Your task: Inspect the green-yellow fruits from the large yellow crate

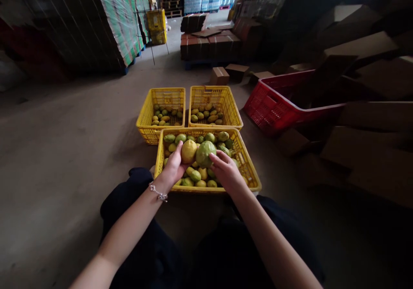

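Observation:
My left hand (174, 166), with a bracelet at the wrist, is wrapped round a yellow fruit (189, 151). Just right of it, my right hand (227, 171) grips a larger green fruit (205, 153). Both fruits are side by side above the near yellow crate (248, 165), which holds several green and yellow fruits (195, 176). Behind it stand two more yellow crates, the left one (145, 118) and the right one (233, 113), each with several fruits at the bottom.
A red crate (271, 108) stands on the right beside piled cardboard boxes (380, 147). A small box (219, 76) and stacked cartons (209, 47) are farther back. Wrapped pallets (119, 17) stand at the back left. My knees flank the near crate.

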{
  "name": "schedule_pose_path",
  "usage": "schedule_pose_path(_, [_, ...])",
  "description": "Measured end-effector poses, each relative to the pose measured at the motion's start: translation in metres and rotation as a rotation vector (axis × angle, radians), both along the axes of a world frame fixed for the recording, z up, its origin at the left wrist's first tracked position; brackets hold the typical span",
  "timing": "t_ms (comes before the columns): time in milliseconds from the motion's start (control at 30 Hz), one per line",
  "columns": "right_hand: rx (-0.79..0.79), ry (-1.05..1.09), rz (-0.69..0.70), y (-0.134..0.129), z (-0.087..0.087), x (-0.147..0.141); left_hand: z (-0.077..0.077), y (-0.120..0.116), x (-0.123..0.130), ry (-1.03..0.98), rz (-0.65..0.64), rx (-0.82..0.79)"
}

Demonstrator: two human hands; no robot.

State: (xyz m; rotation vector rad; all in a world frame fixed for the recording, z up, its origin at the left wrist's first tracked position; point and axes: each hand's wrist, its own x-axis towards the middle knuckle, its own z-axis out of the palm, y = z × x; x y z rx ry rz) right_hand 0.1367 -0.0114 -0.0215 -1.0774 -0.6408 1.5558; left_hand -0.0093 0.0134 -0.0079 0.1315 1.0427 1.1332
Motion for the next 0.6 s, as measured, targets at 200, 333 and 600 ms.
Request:
schedule_pose_path(200, [0.009,0.038,-0.020,0.003,-0.003,0.007,-0.002,-0.005,0.001,-0.002,-0.081,0.160])
schedule_pose_path(333, [-0.003,0.061,0.016,0.003,0.002,0.009,-0.001,-0.006,0.002,0.019,-0.075,0.140])
schedule_pose_path(600, [-0.022,0.167,0.044,0.000,0.015,0.005,0.002,-0.006,0.004,-0.071,0.023,0.005])
